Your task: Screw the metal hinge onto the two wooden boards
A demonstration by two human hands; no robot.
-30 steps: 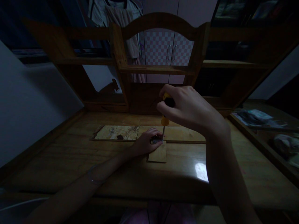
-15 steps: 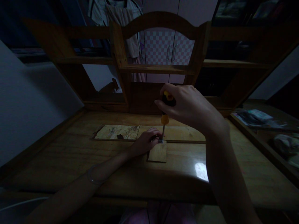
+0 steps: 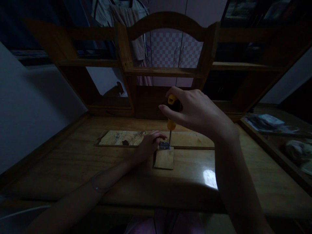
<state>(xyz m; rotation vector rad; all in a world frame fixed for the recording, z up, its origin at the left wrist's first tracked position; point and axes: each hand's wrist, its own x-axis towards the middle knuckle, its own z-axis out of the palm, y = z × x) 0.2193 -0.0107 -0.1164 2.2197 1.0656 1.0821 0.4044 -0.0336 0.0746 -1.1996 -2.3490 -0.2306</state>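
Note:
My right hand (image 3: 195, 110) is wrapped round the yellow-and-black handle of a screwdriver (image 3: 172, 122). Its shaft points down, nearly upright, and the tip meets the right end of a small metal hinge (image 3: 164, 145). That hinge lies along the far edge of a small square wooden board (image 3: 164, 158), where it borders a long wooden plank (image 3: 190, 139). Just left of the hinge rests my left hand (image 3: 149, 144), fingers apart and reaching over its far side. Whether the left thumb touches the metal is hard to make out in the dim light.
All this lies on a wooden desk (image 3: 122, 188) with a shelf unit (image 3: 165, 72) rising behind it. The plank's left part has a stained, worn surface (image 3: 122, 138). Plastic-wrapped items (image 3: 270, 121) lie on a lower surface at the right.
My left hand has loosened and drawn back slightly left, uncovering the hinge. My right hand has shifted its fingers on the screwdriver handle, while the tip stays at the same spot.

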